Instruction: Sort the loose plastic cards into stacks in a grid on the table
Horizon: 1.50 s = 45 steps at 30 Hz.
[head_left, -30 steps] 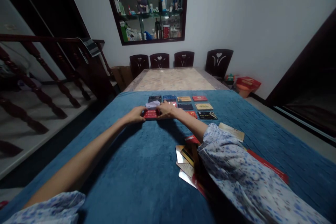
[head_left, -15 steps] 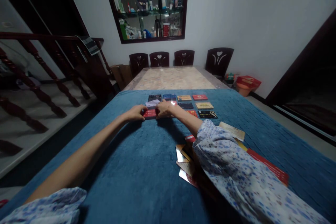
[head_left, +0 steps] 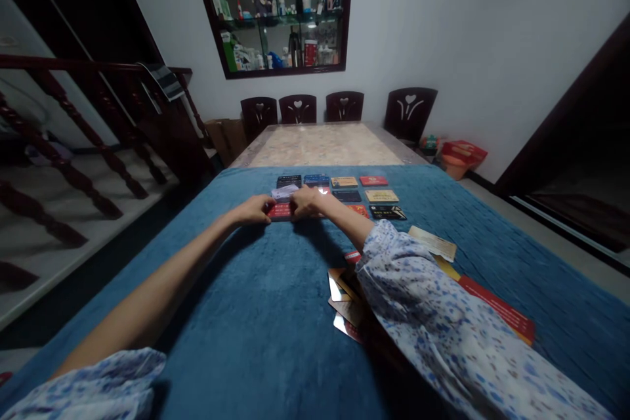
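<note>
A red card (head_left: 281, 211) lies at the near left corner of a grid of cards on the blue cloth (head_left: 236, 308). My left hand (head_left: 254, 210) is closed at its left edge, thumb and fingers on the card. On its right edge rests my right hand (head_left: 306, 202), also closed with fingers bent. Just behind is a pale card (head_left: 285, 192). Farther back are a black card (head_left: 289, 180), a blue card (head_left: 316, 180), a tan card (head_left: 344, 182) and a red card (head_left: 373, 180). A black card (head_left: 388, 212) lies at the near right corner.
Loose cards (head_left: 345, 308) overlap under my right forearm. A beige card (head_left: 433, 243) and a long red card (head_left: 497, 308) lie farther right. Beyond the cloth is the bare tabletop (head_left: 325, 144), with dark chairs (head_left: 344, 106) behind. A wooden railing (head_left: 73, 138) stands at the left.
The view has shifted slightly. Both hands stay at the red card in nearly the same pose, and the cards keep their arrangement.
</note>
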Each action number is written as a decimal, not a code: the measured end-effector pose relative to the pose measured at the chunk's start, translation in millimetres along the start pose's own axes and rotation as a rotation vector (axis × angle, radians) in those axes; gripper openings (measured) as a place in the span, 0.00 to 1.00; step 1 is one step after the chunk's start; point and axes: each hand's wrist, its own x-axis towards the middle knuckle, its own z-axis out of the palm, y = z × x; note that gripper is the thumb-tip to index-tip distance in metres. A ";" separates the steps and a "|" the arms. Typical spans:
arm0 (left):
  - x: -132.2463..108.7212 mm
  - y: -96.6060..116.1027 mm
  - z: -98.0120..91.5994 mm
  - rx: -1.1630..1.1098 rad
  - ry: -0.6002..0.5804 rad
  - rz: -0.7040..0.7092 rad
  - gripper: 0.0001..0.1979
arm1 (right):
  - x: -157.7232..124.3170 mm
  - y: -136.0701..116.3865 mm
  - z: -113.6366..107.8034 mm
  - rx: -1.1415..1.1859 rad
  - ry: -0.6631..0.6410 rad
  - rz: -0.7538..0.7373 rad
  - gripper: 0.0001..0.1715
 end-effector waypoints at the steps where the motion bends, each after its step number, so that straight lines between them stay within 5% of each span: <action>1: -0.3 -0.3 0.4 -0.003 0.002 0.002 0.28 | 0.6 0.4 0.6 -0.004 0.000 -0.005 0.26; 12: -9.7 -13.4 10.2 0.010 0.184 0.061 0.31 | -8.8 12.6 0.3 0.011 0.051 -0.042 0.32; 18: -28.1 -6.1 13.4 -0.009 0.278 0.098 0.24 | -35.4 23.9 -4.0 0.026 0.197 -0.045 0.26; 27: -43.8 31.1 24.0 -0.091 0.418 0.206 0.06 | -87.8 34.4 -3.2 -0.018 0.398 0.003 0.14; 45: -39.6 130.2 65.9 -0.208 0.367 0.524 0.06 | -176.3 76.9 47.1 -0.071 0.462 0.053 0.14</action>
